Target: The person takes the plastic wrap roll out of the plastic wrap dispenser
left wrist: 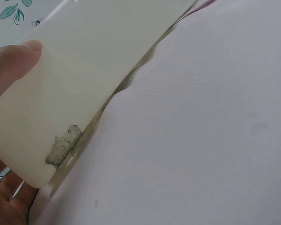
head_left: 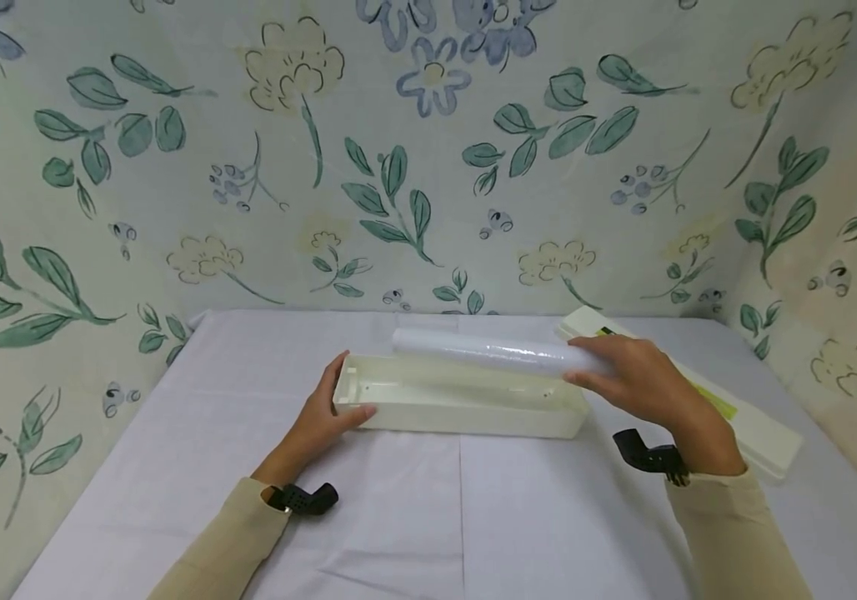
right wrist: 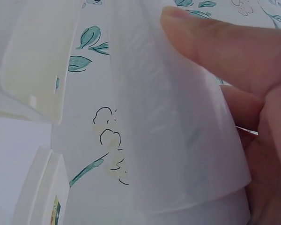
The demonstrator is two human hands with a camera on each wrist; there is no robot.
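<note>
Cream open box (head_left: 466,420), held by fingers of the left hand (head_left: 328,410); white roll (head_left: 484,349), outside it along the far rim, gripped by fingers of the right hand (head_left: 642,385).

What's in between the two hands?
In the head view, a long cream box and a shiny white roll are between them. The left hand grips the box's left end; the right hand holds the roll's right end.
</note>
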